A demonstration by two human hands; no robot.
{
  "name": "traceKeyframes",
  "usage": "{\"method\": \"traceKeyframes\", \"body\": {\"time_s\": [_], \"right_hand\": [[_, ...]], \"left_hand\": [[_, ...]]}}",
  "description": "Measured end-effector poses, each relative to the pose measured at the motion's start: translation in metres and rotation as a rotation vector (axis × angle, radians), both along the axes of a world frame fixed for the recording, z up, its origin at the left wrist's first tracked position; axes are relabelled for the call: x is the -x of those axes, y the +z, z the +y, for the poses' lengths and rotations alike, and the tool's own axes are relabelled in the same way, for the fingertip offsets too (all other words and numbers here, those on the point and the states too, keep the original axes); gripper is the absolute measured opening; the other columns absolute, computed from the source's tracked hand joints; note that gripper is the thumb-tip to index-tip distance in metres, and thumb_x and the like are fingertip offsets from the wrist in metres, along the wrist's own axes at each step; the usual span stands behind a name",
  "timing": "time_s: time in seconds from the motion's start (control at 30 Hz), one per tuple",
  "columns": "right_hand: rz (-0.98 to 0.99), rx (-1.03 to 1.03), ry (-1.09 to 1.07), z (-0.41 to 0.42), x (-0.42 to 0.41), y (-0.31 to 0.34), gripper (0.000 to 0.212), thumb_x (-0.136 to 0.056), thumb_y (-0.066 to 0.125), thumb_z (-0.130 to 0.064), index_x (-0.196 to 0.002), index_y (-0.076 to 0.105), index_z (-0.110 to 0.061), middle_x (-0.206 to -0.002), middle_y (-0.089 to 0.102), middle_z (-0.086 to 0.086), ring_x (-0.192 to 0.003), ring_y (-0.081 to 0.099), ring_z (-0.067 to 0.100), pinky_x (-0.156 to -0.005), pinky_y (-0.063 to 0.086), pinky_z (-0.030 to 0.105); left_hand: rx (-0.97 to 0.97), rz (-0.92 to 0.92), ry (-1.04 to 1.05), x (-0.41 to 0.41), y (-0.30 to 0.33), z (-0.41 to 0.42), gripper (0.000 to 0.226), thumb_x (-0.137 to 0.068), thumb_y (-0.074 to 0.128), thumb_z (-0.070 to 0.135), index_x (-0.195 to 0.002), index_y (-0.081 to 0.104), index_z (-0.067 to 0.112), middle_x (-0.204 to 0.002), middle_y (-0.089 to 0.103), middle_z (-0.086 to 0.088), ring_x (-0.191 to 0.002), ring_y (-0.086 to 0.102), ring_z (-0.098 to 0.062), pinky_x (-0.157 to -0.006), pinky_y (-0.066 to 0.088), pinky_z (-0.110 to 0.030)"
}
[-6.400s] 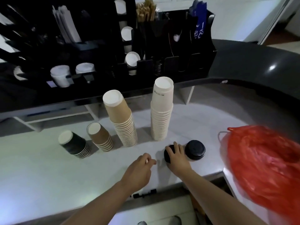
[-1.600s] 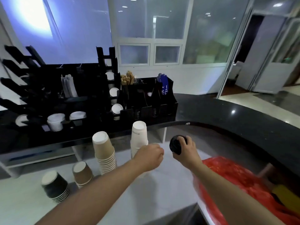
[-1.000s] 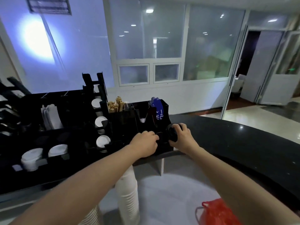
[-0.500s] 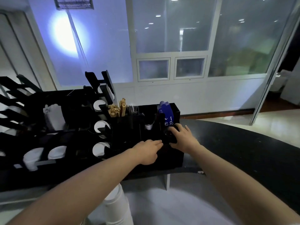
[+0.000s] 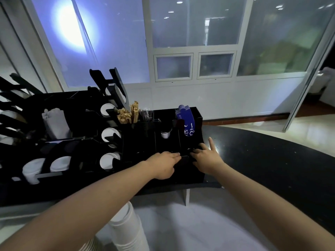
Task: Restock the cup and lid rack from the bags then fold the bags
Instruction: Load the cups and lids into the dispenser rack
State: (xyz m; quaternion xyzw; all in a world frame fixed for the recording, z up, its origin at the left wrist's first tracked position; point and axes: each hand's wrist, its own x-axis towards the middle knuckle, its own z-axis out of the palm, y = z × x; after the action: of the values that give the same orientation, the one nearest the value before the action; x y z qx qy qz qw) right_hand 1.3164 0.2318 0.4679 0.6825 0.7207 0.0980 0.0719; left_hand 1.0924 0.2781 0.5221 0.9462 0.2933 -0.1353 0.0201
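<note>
A café service station: a black compartmented cup and lid rack (image 5: 76,142) with wooden stirrers (image 5: 129,114) stands on a dark curved tabletop (image 5: 272,160), beside stacked white paper cups (image 5: 126,230).

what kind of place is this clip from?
Likely a café or office self-serve drinks counter: a black compartmented rack holding white round lids and brown wooden stirrers, a stack of white paper cups below, and a dark curved countertop.

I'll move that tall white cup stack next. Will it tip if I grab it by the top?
Probably, somewhat: the white cup stack is tall and narrow, so it may sway. Nested paper cups look light and might separate when lifted from the top.
</note>
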Motion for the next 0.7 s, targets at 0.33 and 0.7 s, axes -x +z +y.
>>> {"method": "traceKeyframes", "body": {"time_s": [0.33, 0.7], "right_hand": [[0.221, -0.250, -0.105, -0.020, 0.012, 0.029, 0.043, -0.095, 0.050, -0.015, -0.137, 0.056, -0.024, -0.120, 0.069, -0.001, -0.129, 0.047, 0.022, -0.121, 0.009, 0.050], [0.590, -0.546, -0.048, -0.068, 0.160, 0.070, 0.027, -0.095, 0.055, -0.011, -0.114, 0.073, -0.016, -0.107, 0.074, -0.001, -0.106, 0.065, 0.022, -0.105, 0.043, 0.044]], "left_hand": [[-0.184, -0.360, 0.021, 0.042, 0.038, -0.012, 0.028, -0.102, 0.051, 0.037, -0.125, 0.064, 0.028, -0.108, 0.073, 0.001, -0.100, 0.067, -0.022, -0.086, 0.054, -0.041], [-0.041, -0.640, 0.019, 0.163, 0.056, -0.040, 0.035, -0.106, 0.044, 0.022, -0.136, 0.057, 0.033, -0.119, 0.072, 0.008, -0.108, 0.067, -0.013, -0.085, 0.058, -0.040]]}}
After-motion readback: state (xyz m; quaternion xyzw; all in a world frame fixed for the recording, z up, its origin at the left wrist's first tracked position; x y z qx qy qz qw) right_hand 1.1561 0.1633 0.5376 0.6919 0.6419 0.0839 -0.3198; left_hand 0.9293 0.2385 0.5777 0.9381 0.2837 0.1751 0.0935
